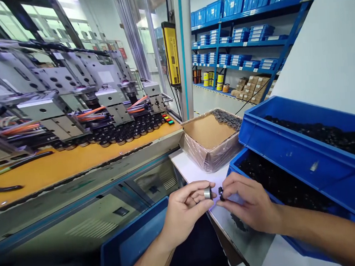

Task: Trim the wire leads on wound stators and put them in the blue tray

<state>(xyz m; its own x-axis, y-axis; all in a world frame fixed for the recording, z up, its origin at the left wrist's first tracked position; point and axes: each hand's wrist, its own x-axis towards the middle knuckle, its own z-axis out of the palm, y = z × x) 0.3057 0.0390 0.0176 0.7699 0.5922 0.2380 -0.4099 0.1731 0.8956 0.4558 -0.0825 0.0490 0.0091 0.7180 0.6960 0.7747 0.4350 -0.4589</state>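
My left hand (185, 211) is closed in a pinch on a small shiny metal ring (207, 193), held over the edge of a white table (192, 170). My right hand (249, 201) pinches a small black part (221, 193) right next to the ring; the two pieces are almost touching. Both hands hover just in front of a lower blue bin (294, 238) filled with small black parts.
An upper blue bin (300, 148) of black parts stands at right. A plastic-wrapped cardboard box (210, 147) holds metal rings behind the hands. At left a machine (71, 96) with a row of black parts sits on an orange bench (76, 160). Blue shelving (244, 43) stands behind.
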